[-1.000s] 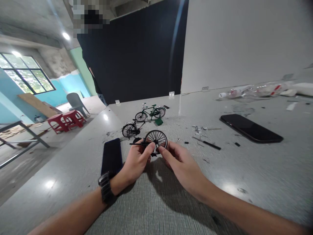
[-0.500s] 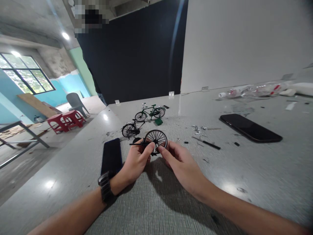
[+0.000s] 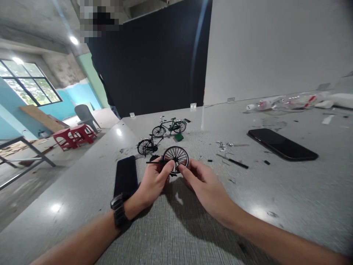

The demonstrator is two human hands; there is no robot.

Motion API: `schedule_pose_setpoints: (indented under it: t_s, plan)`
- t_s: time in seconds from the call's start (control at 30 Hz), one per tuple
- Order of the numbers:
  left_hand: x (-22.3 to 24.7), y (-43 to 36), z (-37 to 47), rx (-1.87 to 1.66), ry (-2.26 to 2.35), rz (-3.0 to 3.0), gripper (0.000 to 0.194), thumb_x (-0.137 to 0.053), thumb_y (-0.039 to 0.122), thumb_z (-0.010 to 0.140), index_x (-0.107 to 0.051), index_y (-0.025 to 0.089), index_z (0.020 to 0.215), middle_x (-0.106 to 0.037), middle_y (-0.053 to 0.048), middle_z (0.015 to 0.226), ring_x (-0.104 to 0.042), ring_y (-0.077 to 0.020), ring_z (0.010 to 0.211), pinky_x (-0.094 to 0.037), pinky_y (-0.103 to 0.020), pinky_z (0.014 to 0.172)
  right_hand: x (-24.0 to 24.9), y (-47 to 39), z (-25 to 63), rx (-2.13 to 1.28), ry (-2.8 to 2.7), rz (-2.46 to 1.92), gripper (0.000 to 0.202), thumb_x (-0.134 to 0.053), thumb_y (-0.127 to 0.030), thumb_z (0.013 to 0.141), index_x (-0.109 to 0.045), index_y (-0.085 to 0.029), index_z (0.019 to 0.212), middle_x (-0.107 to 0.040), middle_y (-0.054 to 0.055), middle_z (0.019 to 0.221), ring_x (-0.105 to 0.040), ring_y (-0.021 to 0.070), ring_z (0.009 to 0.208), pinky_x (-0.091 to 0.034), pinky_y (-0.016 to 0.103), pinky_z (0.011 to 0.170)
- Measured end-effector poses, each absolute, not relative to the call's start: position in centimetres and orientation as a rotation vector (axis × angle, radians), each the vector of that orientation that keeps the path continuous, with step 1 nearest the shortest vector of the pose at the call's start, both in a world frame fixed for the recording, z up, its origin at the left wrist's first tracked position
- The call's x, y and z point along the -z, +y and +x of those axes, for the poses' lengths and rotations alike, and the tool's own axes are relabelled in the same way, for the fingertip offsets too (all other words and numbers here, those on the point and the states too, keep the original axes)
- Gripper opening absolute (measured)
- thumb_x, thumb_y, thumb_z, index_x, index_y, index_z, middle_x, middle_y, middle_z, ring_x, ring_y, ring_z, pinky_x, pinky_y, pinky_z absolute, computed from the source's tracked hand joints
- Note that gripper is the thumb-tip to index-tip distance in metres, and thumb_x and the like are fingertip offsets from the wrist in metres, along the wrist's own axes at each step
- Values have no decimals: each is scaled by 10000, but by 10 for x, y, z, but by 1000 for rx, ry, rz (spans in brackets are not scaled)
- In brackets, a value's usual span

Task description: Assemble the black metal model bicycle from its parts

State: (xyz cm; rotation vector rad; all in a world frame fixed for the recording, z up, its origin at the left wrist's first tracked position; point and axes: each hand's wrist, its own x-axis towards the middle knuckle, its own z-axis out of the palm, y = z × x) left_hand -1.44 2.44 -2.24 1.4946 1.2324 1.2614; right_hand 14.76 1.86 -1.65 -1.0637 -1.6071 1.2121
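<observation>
A small black spoked wheel (image 3: 176, 154) of a model bicycle is held between my two hands above the table. My left hand (image 3: 156, 180), with a black watch on its wrist, is closed round dark thin parts beside the wheel, its thumb on the spokes. My right hand (image 3: 202, 180) pinches the lower right of the wheel near the hub. Fingers hide part of what is held. Just beyond are a partly built black model bicycle (image 3: 149, 144) without a front wheel and a green model bicycle (image 3: 170, 127), both upright. A small green piece (image 3: 178, 137) lies near them.
A phone (image 3: 126, 176) lies left of my hands, another phone (image 3: 282, 144) at the right. Between them are a thin screwdriver-like tool (image 3: 237, 163) and small silvery parts (image 3: 226, 145). Plastic packaging (image 3: 292, 102) lies at the back right. Wall panels (image 3: 154, 66) rise behind the table.
</observation>
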Motion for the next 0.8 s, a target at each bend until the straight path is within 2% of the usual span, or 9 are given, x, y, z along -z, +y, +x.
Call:
schedule_pose_setpoints:
  t_s: [0.3,0.47,0.53,0.67,0.8]
  plan:
    - [21,25,-15,-1303,1213,1448,369,-600,515,860,-520,180,727,-453,48,567,-398,-82,476,-335,-203,440,13,20,148,-1209,-1611,-1012,318,-499,-507,968,-554,-214,859,-523,-9,771,-454,136,673,-375,275,583]
    - [22,26,-15,-1411,1224,1394,386,-617,535,856,-543,173,748,-460,46,577,-407,-78,478,-349,-200,446,10,22,151,-1105,-1622,-1029,353,-475,-527,975,-554,-224,1139,-574,9,827,-529,165,738,-432,301,647]
    - [23,27,-15,-1427,1215,1379,390,-622,536,855,-538,173,736,-445,54,558,-390,-71,461,-341,-198,438,8,28,153,-1011,-1690,-1057,372,-425,-522,995,-554,-217,1166,-597,19,823,-546,171,722,-430,312,642]
    - [24,28,-16,-1432,1181,1365,386,-629,532,851,-533,175,740,-437,63,541,-377,-63,444,-343,-192,431,-3,57,176,-615,-2037,-1111,330,-379,-457,1016,-606,-220,1048,-654,46,845,-561,190,708,-403,341,642]
    - [24,27,-15,-1397,1183,1365,401,-629,541,838,-514,178,715,-424,71,516,-369,-57,421,-334,-185,411,-17,101,225,117,-2363,-1169,259,-393,-329,995,-624,-248,910,-706,77,980,-589,275,906,-403,459,825]
